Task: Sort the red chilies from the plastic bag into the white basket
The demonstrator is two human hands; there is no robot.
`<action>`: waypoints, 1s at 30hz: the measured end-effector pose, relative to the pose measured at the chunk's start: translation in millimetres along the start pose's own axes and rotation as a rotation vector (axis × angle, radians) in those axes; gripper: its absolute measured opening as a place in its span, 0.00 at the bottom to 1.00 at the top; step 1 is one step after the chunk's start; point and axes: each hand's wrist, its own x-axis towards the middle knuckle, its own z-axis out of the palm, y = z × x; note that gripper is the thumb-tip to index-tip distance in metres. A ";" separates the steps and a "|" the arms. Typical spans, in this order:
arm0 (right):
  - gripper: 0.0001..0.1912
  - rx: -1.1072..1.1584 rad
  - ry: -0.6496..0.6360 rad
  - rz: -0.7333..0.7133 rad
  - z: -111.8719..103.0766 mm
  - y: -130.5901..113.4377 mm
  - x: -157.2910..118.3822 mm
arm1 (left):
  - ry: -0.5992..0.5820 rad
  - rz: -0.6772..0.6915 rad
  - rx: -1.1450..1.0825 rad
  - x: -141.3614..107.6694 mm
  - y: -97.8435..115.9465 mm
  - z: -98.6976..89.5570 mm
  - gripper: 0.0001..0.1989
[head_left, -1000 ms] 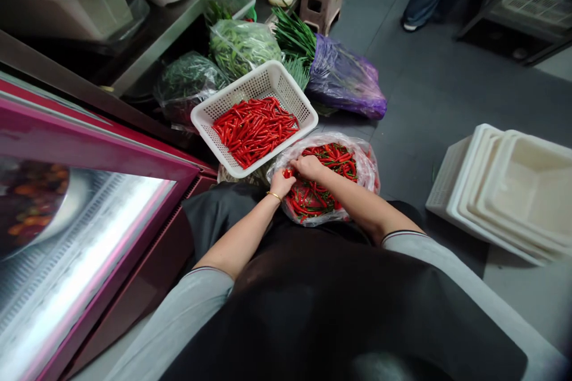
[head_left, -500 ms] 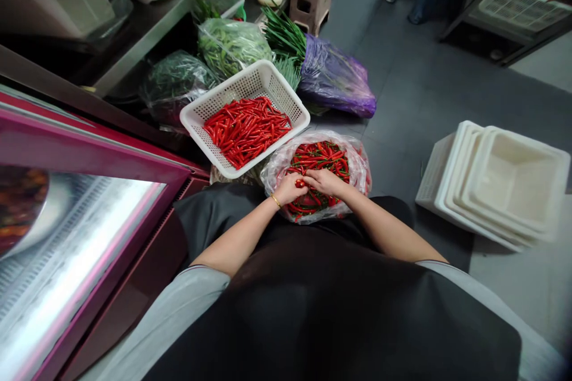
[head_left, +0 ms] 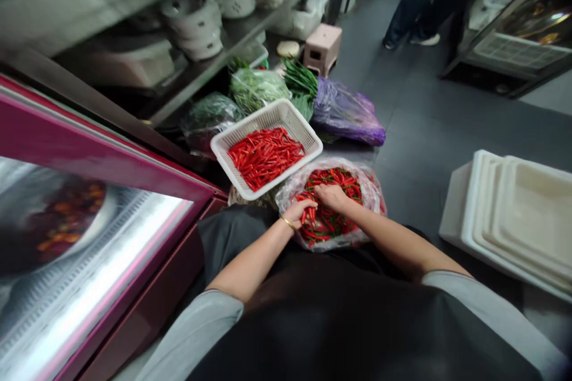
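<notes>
A clear plastic bag point(head_left: 375, 187) stands open in front of my lap, filled with red chillies on green stems. Over its left side my left hand point(head_left: 300, 212), with a gold bracelet at the wrist, is closed around several red chillies point(head_left: 308, 197). My right hand point(head_left: 329, 196) reaches into the bag just to the right, its fingers curled down among the chillies; what they grip, if anything, is hidden. Beyond the bag, to the left, a white perforated basket point(head_left: 223, 138) holds a heap of red chillies point(head_left: 268, 158).
Bagged greens point(head_left: 259, 88) and a purple-wrapped bundle point(head_left: 348, 113) lie behind the basket. A pink stool point(head_left: 322, 47) stands farther back. Stacked white bins point(head_left: 478, 190) are at the right, a glass-fronted case point(head_left: 111, 208) at the left. A person's legs point(head_left: 420, 0) show at the top.
The view has tilted up, so the scene sits lower. My left hand now shows more chillies. My right hand has moved slightly away from it, into the bag.
</notes>
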 end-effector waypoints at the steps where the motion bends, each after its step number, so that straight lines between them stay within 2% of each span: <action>1: 0.19 -0.039 0.015 0.018 -3.5 1.5 7.3 | 0.004 -0.005 -0.010 0.3 3.7 -1.1 0.10; 3: 0.19 -0.070 0.031 0.063 -9.7 1.7 20.2 | 0.004 -0.039 -0.043 1.0 9.9 -4.4 0.09; 6: 0.19 -0.062 -0.015 0.076 -19.2 2.6 28.2 | 0.009 -0.063 -0.082 2.9 13.2 -8.6 0.07; 10: 0.18 0.071 0.029 0.124 -36.4 12.5 10.4 | 0.045 -0.019 -0.136 6.9 11.8 -7.4 0.02; 13: 0.19 0.272 0.035 0.081 -44.5 14.9 -11.4 | 0.034 0.048 -0.168 8.2 10.4 0.6 0.12; 15: 0.21 0.366 0.079 0.037 -41.9 11.6 -22.3 | -0.025 0.079 -0.184 6.8 8.9 7.1 0.15; 18: 0.21 0.214 0.104 0.105 -27.5 6.2 -29.0 | -0.118 -0.023 -0.229 2.6 6.4 11.1 0.15; 21: 0.20 0.067 0.046 0.163 -10.9 3.7 -25.6 | -0.033 -0.147 -0.204 1.0 6.7 1.6 0.09; 23: 0.20 0.054 0.013 0.168 -4.0 2.6 -21.7 | 0.074 -0.134 -0.177 2.1 9.5 -9.9 0.06; 25: 0.21 0.044 -0.016 0.183 -1.7 3.6 -21.2 | 0.129 -0.099 -0.173 3.5 13.1 -20.5 0.03; 30: 0.22 0.004 -0.012 0.264 -6.2 14.1 -47.2 | 0.081 -0.027 -0.175 5.5 15.1 -27.0 0.07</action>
